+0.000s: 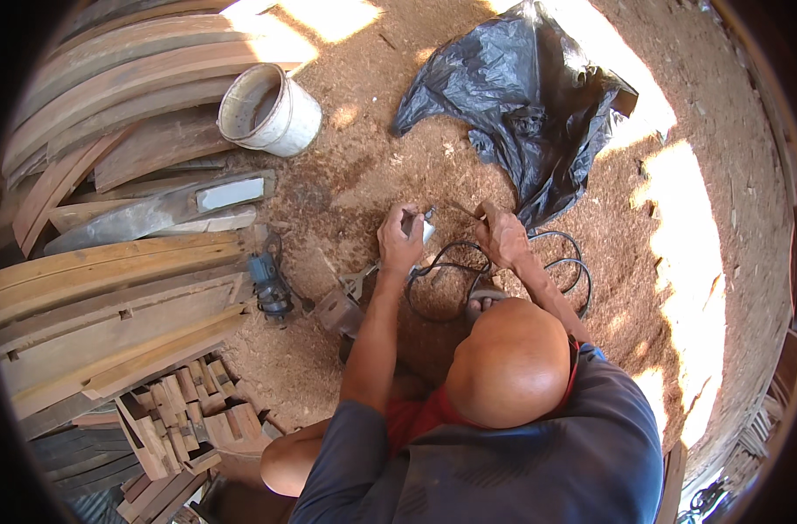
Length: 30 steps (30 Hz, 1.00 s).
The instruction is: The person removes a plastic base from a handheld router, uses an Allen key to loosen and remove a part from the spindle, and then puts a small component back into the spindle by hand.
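Neither of my own hands shows in the head view. A squatting person (521,437), seen from above and behind, fills the lower middle. This person's left hand (401,240) is closed around a small object with a dark part and a pale part, its kind unclear. Facing it, the person's right hand (501,236) pinches a thin, dark, stick-like piece that points toward the left hand. A short gap separates the two hands. Below them, a black cable (446,265) loops over the sawdust by the person's foot (486,301).
A white bucket (281,118) stands at the upper left beside stacked curved timbers (137,74). A blue corded power tool (267,284) rests near the timber ends. Small wooden blocks (176,410) are piled lower left. A crumpled black plastic sheet (521,105) lies beyond the hands.
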Each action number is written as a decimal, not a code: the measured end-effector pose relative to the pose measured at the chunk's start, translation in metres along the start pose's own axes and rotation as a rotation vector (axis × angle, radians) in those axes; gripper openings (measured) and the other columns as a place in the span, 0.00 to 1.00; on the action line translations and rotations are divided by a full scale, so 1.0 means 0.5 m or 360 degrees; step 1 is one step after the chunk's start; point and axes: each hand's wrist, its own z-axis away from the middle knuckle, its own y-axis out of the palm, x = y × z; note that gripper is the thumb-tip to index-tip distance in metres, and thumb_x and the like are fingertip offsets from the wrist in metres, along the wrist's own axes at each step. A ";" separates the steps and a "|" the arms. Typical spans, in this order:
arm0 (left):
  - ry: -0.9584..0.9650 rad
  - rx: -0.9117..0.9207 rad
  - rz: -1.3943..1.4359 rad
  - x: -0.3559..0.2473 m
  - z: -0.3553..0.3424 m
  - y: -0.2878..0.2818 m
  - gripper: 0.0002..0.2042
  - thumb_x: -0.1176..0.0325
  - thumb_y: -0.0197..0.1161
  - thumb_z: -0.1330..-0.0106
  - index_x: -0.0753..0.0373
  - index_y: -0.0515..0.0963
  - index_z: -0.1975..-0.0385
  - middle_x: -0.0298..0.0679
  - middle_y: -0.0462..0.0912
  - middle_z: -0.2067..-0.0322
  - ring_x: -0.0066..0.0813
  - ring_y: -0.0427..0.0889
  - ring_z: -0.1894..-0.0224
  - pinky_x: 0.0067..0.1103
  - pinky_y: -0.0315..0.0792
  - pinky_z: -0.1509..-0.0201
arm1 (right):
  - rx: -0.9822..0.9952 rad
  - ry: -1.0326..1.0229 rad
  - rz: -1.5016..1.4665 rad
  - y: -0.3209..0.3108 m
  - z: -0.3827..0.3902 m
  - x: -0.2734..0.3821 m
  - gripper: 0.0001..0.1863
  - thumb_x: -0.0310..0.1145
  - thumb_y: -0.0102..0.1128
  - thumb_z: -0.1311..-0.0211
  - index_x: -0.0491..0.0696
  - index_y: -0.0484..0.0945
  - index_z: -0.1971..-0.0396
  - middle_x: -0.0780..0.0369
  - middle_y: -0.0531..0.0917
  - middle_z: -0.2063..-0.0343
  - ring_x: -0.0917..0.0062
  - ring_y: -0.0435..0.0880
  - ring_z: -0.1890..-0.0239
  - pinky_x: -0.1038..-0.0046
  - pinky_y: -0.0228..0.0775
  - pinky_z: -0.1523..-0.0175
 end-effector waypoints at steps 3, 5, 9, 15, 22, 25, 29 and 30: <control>-0.0131 0.0032 0.0072 -0.005 -0.005 0.007 0.10 0.69 0.66 0.34 0.64 0.78 0.55 0.45 0.87 0.64 0.40 0.87 0.61 0.32 0.78 0.52 | -0.0070 -0.0192 -0.0094 0.015 0.005 -0.017 0.12 0.31 0.58 0.37 0.45 0.78 0.55 0.45 0.85 0.68 0.47 0.85 0.60 0.52 0.75 0.53; -0.0178 0.0037 0.0068 -0.005 -0.006 0.005 0.11 0.70 0.66 0.33 0.64 0.77 0.55 0.45 0.87 0.64 0.39 0.87 0.60 0.31 0.79 0.52 | 0.0045 -0.0123 -0.0065 0.010 -0.005 -0.007 0.12 0.31 0.58 0.37 0.44 0.78 0.55 0.46 0.85 0.65 0.47 0.85 0.58 0.51 0.76 0.49; -0.0244 0.0042 0.0039 -0.012 -0.009 0.002 0.10 0.70 0.66 0.33 0.65 0.78 0.55 0.43 0.88 0.65 0.31 0.88 0.61 0.26 0.79 0.53 | 0.0107 -0.0082 -0.0128 0.008 -0.018 -0.009 0.12 0.29 0.58 0.40 0.43 0.82 0.58 0.45 0.86 0.64 0.49 0.85 0.57 0.54 0.76 0.49; -0.0361 -0.0025 0.0075 -0.002 -0.016 0.008 0.09 0.70 0.66 0.33 0.64 0.77 0.56 0.45 0.87 0.66 0.36 0.88 0.61 0.29 0.80 0.54 | 0.0238 -0.0221 -0.0439 0.054 -0.057 -0.078 0.11 0.27 0.61 0.42 0.41 0.83 0.60 0.49 0.85 0.70 0.61 0.86 0.64 0.61 0.76 0.56; -0.0503 -0.0024 0.0106 0.009 -0.022 0.010 0.09 0.69 0.66 0.33 0.64 0.77 0.57 0.44 0.87 0.67 0.36 0.88 0.62 0.30 0.80 0.54 | 0.0324 -0.0146 -0.0697 0.079 -0.065 -0.101 0.10 0.26 0.61 0.37 0.38 0.82 0.58 0.58 0.85 0.68 0.75 0.82 0.63 0.67 0.74 0.57; -0.0472 -0.0033 0.0065 0.023 -0.022 0.010 0.08 0.70 0.65 0.31 0.65 0.77 0.58 0.38 0.86 0.68 0.24 0.86 0.65 0.23 0.78 0.58 | 0.0210 -0.0085 -0.0847 0.072 -0.045 -0.089 0.07 0.27 0.60 0.37 0.39 0.81 0.64 0.58 0.84 0.72 0.75 0.81 0.67 0.68 0.73 0.60; -0.0480 -0.0019 0.0072 0.022 -0.025 0.015 0.08 0.71 0.65 0.31 0.65 0.77 0.57 0.38 0.86 0.67 0.23 0.85 0.65 0.22 0.77 0.57 | 0.0056 -0.0005 -0.0821 0.080 -0.062 -0.096 0.07 0.27 0.57 0.36 0.40 0.81 0.67 0.58 0.84 0.74 0.75 0.81 0.69 0.68 0.73 0.61; -0.0505 -0.0002 0.0080 0.022 -0.025 0.015 0.08 0.71 0.65 0.31 0.65 0.77 0.57 0.38 0.86 0.67 0.23 0.85 0.64 0.22 0.77 0.57 | 0.0020 -0.0012 -0.0798 0.085 -0.065 -0.100 0.07 0.27 0.56 0.36 0.40 0.81 0.68 0.58 0.84 0.75 0.75 0.81 0.69 0.68 0.73 0.61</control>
